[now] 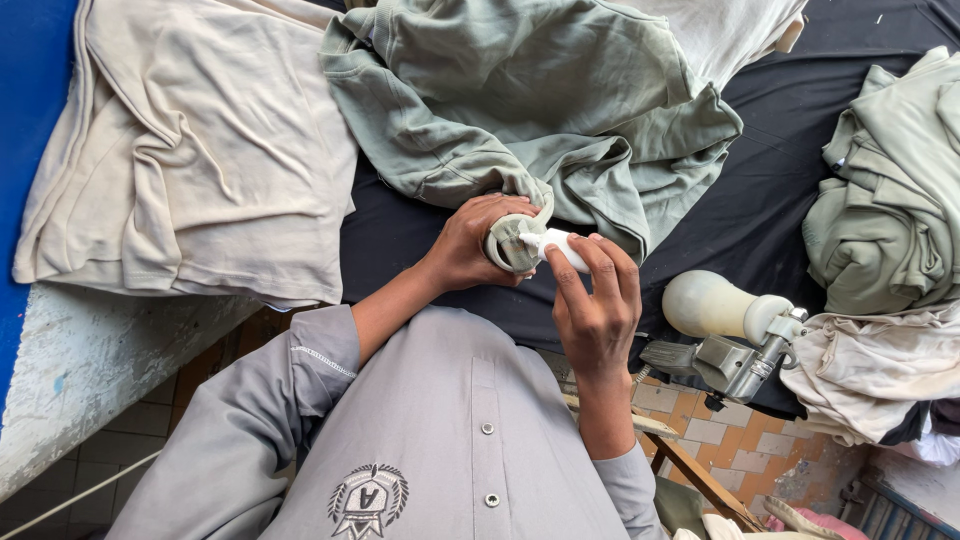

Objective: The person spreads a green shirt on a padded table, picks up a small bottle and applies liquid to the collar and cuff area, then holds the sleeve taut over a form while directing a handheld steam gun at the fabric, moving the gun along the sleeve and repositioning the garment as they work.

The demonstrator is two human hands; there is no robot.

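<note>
Sweatshirt cuff (510, 240): sage-green, bunched into a roll in my left hand (470, 245), at the near edge of the black table cover (760, 200), just over my chest.

Garment body: the green sweatshirt (530, 100) trails up and away from the cuff across the table; the sleeve runs from my fist toward the far side.

White tool (555, 248): small, pale, stubby (I cannot tell its kind from here); its long axis lies roughly left to right, nose touching the cuff, tail toward my right fingers.

Left hand: clenched around the cuff, knuckles up, wrist coming in from lower left, forearm bare below a rolled grey sleeve.

Right hand (595, 300): grasping the white tool in the fingertips, palm toward me, fingers pointing up, wrist straight below.

Key relation: the cuff lies just left of my right hand, touching the tool; the two hands nearly meet.

Nearby: cream garment (190, 150) spread at left; pile of green and cream clothes (890, 190) at right; pale bulb-headed metal machine (730, 330) just right of my right hand, apart from it.
</note>
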